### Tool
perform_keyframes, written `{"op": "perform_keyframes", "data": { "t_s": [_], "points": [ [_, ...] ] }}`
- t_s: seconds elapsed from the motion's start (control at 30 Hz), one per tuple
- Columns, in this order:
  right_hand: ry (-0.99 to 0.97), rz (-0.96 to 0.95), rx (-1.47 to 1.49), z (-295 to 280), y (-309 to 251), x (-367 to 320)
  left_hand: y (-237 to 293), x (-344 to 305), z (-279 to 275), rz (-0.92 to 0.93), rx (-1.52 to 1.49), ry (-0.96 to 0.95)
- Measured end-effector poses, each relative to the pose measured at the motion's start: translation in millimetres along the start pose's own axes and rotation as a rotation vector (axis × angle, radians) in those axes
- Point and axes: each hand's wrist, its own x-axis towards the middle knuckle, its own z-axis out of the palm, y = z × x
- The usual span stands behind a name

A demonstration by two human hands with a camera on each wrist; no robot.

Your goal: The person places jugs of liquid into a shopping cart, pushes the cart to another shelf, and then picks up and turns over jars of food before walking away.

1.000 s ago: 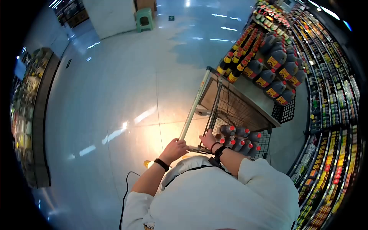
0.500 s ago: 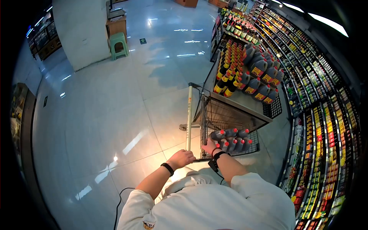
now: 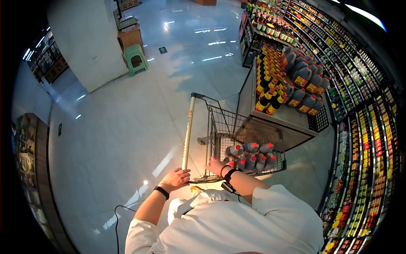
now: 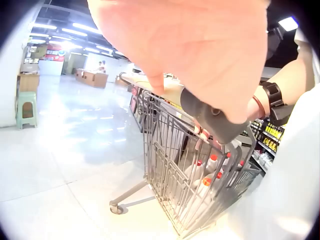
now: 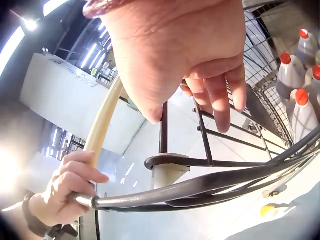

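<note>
A wire shopping cart [image 3: 211,146] stands in front of the person, with a pale handle bar [image 3: 188,131]. The left hand [image 3: 175,180] grips the near end of that handle, its fingers wrapped over the bar in the right wrist view. On the cart's rear wire frame is the right hand [image 3: 215,166], thumb on one side of a dark bar [image 5: 163,127] and fingers hooked over the other. Several dark bottles [image 3: 250,161] with red caps stand and lean in the basket beside the right hand. Both wrists wear dark bands.
A display stand [image 3: 279,122] stacked with sauce bottles and large jugs [image 3: 302,78] is close beyond the cart. Long stocked shelves [image 3: 359,169] run down the right. A green stool [image 3: 136,59] stands by a wall ahead. Pale tiled floor [image 3: 122,127] stretches ahead and left.
The head view has shifted. The cart's handle has swung leftward in it, and the display stand now sits more to the right of the handle. Both hands stay on the cart.
</note>
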Motion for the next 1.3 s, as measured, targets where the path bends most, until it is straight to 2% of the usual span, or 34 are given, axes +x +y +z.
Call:
{"op": "perform_keyframes", "data": {
  "t_s": [0.07,0.1,0.17,0.2,0.23,0.3,0.33,0.37,0.43,0.5,0.57,0.63,0.7,0.77,0.83,0.9,0.93,0.97,1.0,1.03,1.13,1.17,1.3],
  "points": [
    [0.007,-0.041,0.038,17.7,-16.2,36.7,-27.9,-22.8,-6.0,-0.122,-0.076,-0.007],
    [0.037,-0.064,-0.007,21.4,-28.2,50.3,-37.7,-24.5,-6.3,-0.124,-0.073,-0.005],
    [-0.022,-0.060,0.036,27.7,-54.0,76.2,-58.4,-31.8,-8.2,-0.624,-0.105,0.374],
    [-0.071,-0.081,0.095,20.8,-71.6,79.0,-79.7,-35.7,1.7,-0.803,-0.288,0.441],
    [-0.053,-0.177,0.048,45.0,-61.8,114.9,-107.8,-46.7,15.0,-0.860,-0.334,0.521],
    [0.099,-0.330,0.213,84.6,-55.5,153.6,-145.9,-60.5,-8.9,-1.113,-0.682,0.204],
    [-0.192,-0.144,0.211,34.8,-107.0,123.1,-174.3,-76.5,16.6,-1.115,-0.665,0.176],
    [-0.113,-0.206,0.158,46.2,-100.3,138.2,-189.3,-85.3,9.8,-1.107,-0.667,0.163],
    [-0.102,-0.244,0.228,37.3,-94.2,141.2,-213.0,-97.9,-16.1,-1.181,-0.890,0.179],
    [0.013,-0.158,0.196,47.6,-67.2,149.3,-237.9,-109.4,-44.3,-1.254,-0.936,0.167],
    [0.076,-0.015,0.165,37.5,-55.4,132.9,-273.3,-127.3,-44.2,-1.256,-0.875,0.201],
    [0.166,0.082,0.038,51.2,-14.5,126.6,-310.7,-148.8,-39.8,-1.234,-0.903,0.260],
    [0.063,0.206,-0.037,47.7,2.3,104.1,-341.1,-165.4,-41.9,-1.249,-0.915,0.288],
    [0.117,0.319,-0.129,89.9,63.5,98.4,-369.8,-180.2,-50.6,-1.282,-0.924,0.293],
    [-0.029,0.486,-0.031,91.2,69.2,80.7,-393.5,-189.8,-58.5,-1.319,-0.864,0.292],
    [-0.035,0.599,0.004,91.8,65.9,67.0,-413.0,-191.9,-70.4,-1.329,-0.825,0.268],
    [0.011,0.623,0.025,94.8,63.4,64.6,-425.7,-197.1,-73.8,-1.334,-0.802,0.258],
    [-0.039,0.510,-0.051,93.4,66.1,63.4,-433.7,-202.8,-74.5,-1.341,-0.778,0.242],
    [0.040,0.651,0.079,107.8,81.4,77.7,-439.9,-206.5,-77.0,-1.340,-0.821,0.277],
    [0.115,0.640,0.083,110.6,102.1,86.9,-438.0,-199.8,-68.4,-1.342,-0.807,0.251],
    [0.224,0.639,0.190,105.0,111.5,121.3,-448.5,-204.3,-66.3,-1.343,-0.785,0.292],
    [0.235,0.680,0.277,94.1,104.8,135.1,-449.1,-202.5,-63.9,-1.356,-0.812,0.318],
    [0.120,0.641,0.262,33.4,81.1,199.6,-463.4,-195.3,-49.1,-1.450,-0.842,0.343]
  ]
}}
